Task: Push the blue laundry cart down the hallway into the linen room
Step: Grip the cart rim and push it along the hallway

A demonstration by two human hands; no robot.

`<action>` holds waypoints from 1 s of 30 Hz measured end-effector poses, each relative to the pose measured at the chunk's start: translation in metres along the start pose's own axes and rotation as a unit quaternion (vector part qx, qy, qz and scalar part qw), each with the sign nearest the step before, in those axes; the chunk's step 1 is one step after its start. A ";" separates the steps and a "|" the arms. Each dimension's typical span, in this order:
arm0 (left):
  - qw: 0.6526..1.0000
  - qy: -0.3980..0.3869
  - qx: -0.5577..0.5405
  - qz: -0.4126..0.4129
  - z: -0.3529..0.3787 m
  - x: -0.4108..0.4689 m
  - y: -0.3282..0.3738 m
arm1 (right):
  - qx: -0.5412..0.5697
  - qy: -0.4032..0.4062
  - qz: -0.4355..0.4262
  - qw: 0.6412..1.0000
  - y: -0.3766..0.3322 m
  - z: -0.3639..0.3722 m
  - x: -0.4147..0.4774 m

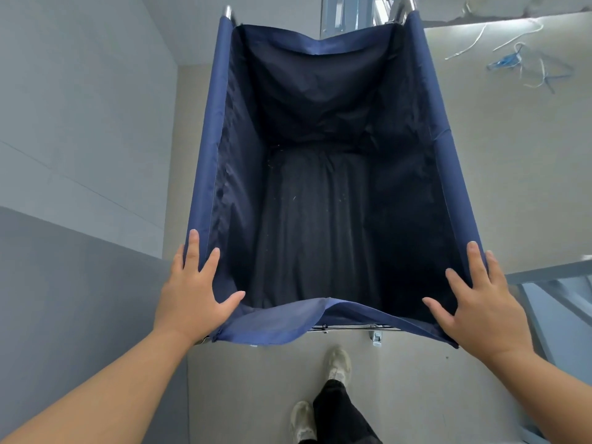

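Head view looks straight down into the blue laundry cart (320,193), which sits directly ahead of the person, long axis running away from them, near rim at the hands and far rim toward the top of frame. Bag is empty, dark lining, only a few specks on the bottom. Left hand (195,293) lies flat on the near-left corner of the rim, fingers spread, thumb hooked over the inside edge; right hand (480,306) mirrors it on the near-right corner. Neither is clenched: palms pressing on the fabric edge, not wrapped round a bar. Both hands sit about equally far forward, so the push should go straight along the cart's length. Left wall (80,139) runs close beside the cart's left side, little slack there as far as I can tell. On the right the floor (499,161) is open, with loose hangers (519,64) lying well off near the far-right corner, clear of the cart body but worth steering past. Metal frame posts (228,11) show at the far corners; beyond them some metal structure (349,14), too cropped to tell if it's a door frame. White shoes (339,363) are just behind the near rim, mid-stride. My read: still in transit, linen room not identifiable from here. Risk is the soft rim folding under flat palms and the cart drifting left into the wall.
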State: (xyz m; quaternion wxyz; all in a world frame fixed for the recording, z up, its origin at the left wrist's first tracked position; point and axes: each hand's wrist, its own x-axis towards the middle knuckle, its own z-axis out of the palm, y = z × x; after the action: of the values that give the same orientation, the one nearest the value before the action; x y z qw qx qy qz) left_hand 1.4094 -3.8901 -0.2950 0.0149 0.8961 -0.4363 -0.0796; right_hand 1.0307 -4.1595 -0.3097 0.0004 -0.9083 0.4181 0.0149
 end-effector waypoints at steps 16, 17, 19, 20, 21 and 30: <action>1.000 0.010 0.017 -0.018 -0.006 0.097 0.019 | 0.013 -0.002 -0.016 1.000 0.026 -0.002 0.110; 1.000 0.010 0.016 -0.019 -0.007 0.102 0.020 | 0.017 -0.003 -0.014 1.000 0.027 -0.002 0.116; 1.000 0.013 0.015 -0.019 -0.008 0.114 0.023 | 0.023 -0.009 -0.013 1.000 0.030 -0.003 0.129; 1.000 0.015 0.015 -0.018 -0.008 0.120 0.024 | 0.024 -0.010 -0.012 1.000 0.031 -0.004 0.135; 1.000 0.015 0.016 -0.019 -0.009 0.125 0.025 | 0.024 -0.011 -0.013 1.000 0.032 -0.005 0.141; 0.999 0.021 0.020 -0.027 -0.014 0.166 0.036 | 0.023 0.000 -0.019 1.000 0.043 -0.005 0.190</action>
State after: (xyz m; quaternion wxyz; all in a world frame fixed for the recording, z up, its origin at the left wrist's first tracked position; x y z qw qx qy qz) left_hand 1.4846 -4.0430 -0.2995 0.0042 0.9093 -0.4127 -0.0527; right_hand 1.1214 -4.3321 -0.3096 0.0213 -0.9156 0.4014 0.0057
